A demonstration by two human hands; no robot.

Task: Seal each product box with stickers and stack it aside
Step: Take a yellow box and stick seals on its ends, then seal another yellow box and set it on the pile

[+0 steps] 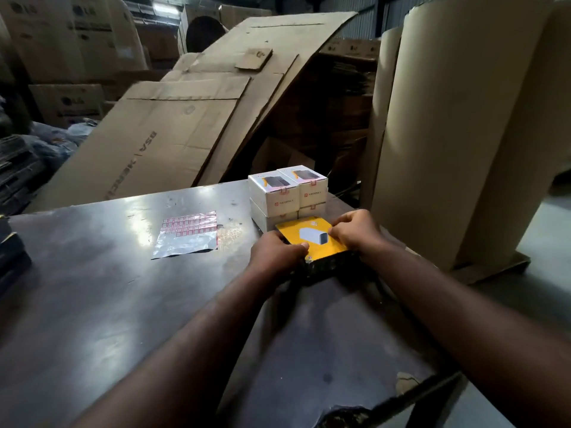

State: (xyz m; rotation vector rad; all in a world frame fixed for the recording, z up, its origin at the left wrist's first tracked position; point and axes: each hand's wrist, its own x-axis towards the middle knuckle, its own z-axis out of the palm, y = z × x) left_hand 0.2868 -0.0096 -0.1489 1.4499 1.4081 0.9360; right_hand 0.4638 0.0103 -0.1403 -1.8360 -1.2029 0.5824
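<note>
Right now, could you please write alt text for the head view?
The left hand and right hand grip a yellow-topped black product box on a dark table, before stacked white boxes; a sheet of red-outlined stickers lies left.

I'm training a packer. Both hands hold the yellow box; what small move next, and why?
Probably the left hand should let go and reach for the sticker sheet: the yellow box sits on the table with the right hand steadying it, and I see no clear seal.

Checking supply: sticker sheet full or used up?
Partly used. The sticker sheet lies flat on the table; red-edged stickers fill its far half, near half bare silver.
</note>
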